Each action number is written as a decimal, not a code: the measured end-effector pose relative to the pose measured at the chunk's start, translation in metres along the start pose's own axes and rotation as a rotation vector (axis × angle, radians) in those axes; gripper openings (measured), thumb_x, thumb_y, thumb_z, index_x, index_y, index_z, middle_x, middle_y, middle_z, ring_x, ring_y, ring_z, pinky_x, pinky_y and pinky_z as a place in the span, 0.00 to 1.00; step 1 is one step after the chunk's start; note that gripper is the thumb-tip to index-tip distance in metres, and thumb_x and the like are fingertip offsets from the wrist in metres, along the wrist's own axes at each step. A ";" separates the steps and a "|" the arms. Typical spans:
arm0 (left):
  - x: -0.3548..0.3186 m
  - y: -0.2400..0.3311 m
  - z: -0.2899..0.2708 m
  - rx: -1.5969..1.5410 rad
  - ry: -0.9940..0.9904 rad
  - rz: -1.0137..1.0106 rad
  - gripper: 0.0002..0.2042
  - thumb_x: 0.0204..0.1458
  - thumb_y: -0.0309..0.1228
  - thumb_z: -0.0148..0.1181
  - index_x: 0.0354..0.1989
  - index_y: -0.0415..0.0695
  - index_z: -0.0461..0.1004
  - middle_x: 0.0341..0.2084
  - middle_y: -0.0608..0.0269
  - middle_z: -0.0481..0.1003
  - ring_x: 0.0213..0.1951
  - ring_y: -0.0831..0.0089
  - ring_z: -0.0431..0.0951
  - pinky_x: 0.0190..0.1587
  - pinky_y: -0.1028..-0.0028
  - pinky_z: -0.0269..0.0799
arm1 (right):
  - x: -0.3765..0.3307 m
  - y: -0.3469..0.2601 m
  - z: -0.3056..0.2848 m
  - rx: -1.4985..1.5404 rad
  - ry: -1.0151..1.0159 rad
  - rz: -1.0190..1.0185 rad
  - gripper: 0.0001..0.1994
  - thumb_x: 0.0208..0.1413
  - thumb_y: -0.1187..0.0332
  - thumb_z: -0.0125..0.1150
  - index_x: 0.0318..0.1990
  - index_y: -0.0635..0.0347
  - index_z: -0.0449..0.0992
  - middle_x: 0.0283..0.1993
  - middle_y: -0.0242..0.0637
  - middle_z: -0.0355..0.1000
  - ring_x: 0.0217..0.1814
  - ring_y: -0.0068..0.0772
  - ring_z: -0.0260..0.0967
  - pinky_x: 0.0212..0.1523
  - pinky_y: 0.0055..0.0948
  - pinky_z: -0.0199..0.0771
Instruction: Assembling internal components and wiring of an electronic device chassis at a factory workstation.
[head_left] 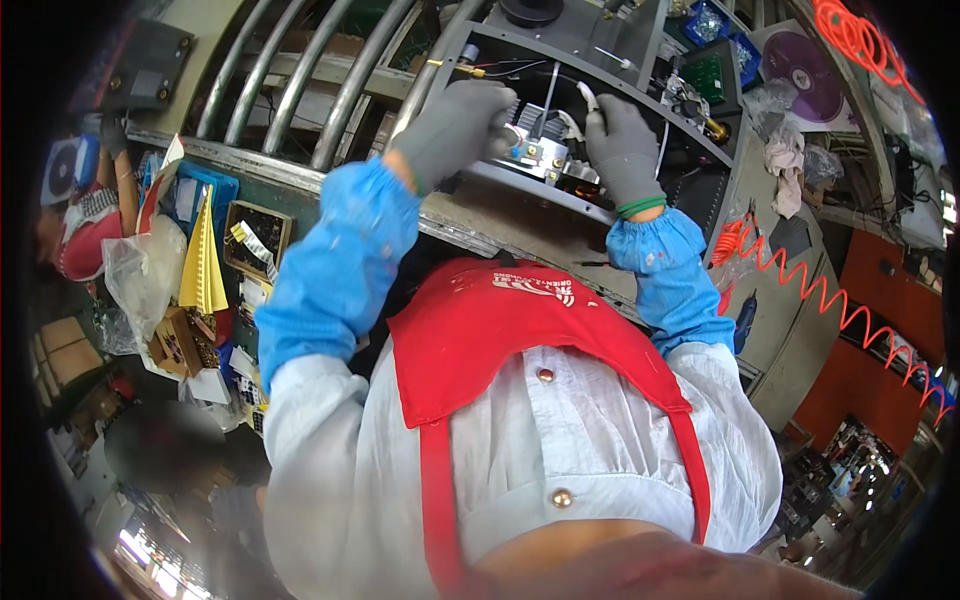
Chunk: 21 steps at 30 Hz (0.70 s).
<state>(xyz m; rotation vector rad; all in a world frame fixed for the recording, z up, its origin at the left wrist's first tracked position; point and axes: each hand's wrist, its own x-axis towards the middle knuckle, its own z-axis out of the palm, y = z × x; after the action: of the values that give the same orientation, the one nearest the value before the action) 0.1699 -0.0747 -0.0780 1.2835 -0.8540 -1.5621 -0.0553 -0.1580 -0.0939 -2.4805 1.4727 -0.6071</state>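
My left hand, in a grey glove, has its fingers curled at the left side of a silver metal component inside a grey metal cabinet. What those fingers grip, if anything, is hidden. To the right of the component, my right hand, also grey-gloved, pinches a white cable between thumb and fingers. A black lead and another white length run between the two hands. Brass-coloured fittings show on the component's front.
Metal rollers lie left of the cabinet. A coiled orange air hose hangs at the right. Blue bins and a green circuit board sit beyond the cabinet. At the far left another person's arm reaches near a yellow folder.
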 end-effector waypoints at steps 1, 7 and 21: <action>0.027 -0.025 -0.008 0.076 -0.013 0.022 0.12 0.61 0.33 0.48 0.24 0.45 0.63 0.18 0.70 0.61 0.20 0.80 0.63 0.20 0.79 0.58 | 0.000 0.000 -0.001 0.049 -0.085 0.078 0.11 0.56 0.61 0.51 0.42 0.54 0.75 0.39 0.47 0.74 0.41 0.55 0.73 0.43 0.51 0.71; 0.051 -0.007 0.017 -0.275 0.217 -0.359 0.09 0.62 0.34 0.50 0.30 0.46 0.63 0.18 0.69 0.62 0.21 0.79 0.64 0.14 0.82 0.56 | 0.011 0.017 0.002 0.130 -0.206 0.201 0.15 0.57 0.61 0.52 0.49 0.53 0.76 0.43 0.50 0.76 0.47 0.53 0.73 0.48 0.44 0.72; 0.034 0.000 0.000 0.746 0.196 -0.292 0.16 0.60 0.40 0.54 0.28 0.40 0.74 0.14 0.66 0.69 0.13 0.79 0.64 0.14 0.77 0.59 | 0.050 -0.045 0.035 -0.051 -0.477 -0.296 0.18 0.59 0.54 0.48 0.51 0.51 0.75 0.50 0.43 0.74 0.47 0.48 0.72 0.51 0.44 0.69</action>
<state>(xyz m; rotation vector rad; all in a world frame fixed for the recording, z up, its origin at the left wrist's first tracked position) 0.1683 -0.1070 -0.0893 2.1334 -1.2196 -1.3331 0.0167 -0.1815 -0.0966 -2.6519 0.9660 -0.0037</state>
